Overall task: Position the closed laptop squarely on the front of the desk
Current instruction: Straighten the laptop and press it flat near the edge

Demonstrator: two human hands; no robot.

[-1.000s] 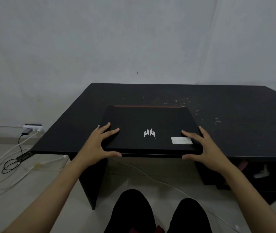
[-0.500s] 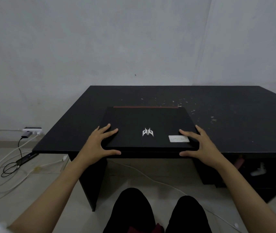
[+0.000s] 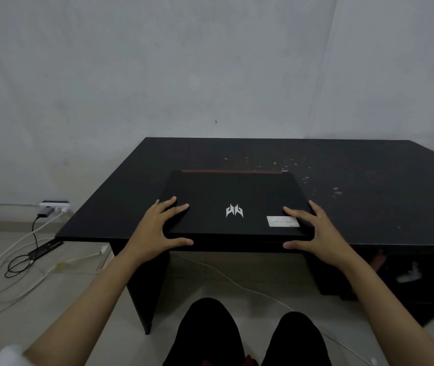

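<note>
A closed black laptop (image 3: pixel 233 191) with a silver logo, a white sticker and a red rear strip lies flat at the front of the black desk (image 3: pixel 356 186). Its front edge runs along the desk's front edge. My left hand (image 3: pixel 157 225) grips the laptop's front left corner, fingers on the lid and thumb against the front edge. At the front right corner my right hand (image 3: pixel 316 233) holds it the same way.
White specks and scuffs mark the desk top behind and right of the laptop. On the floor at left lie a power strip (image 3: pixel 54 204), a charger and tangled cables (image 3: pixel 17 262). A white cable runs under the desk. My knees sit below the desk front.
Both hands keep their grip on the laptop's front corners. The laptop stays in the same place on the desk; only the camera view shifted slightly.
</note>
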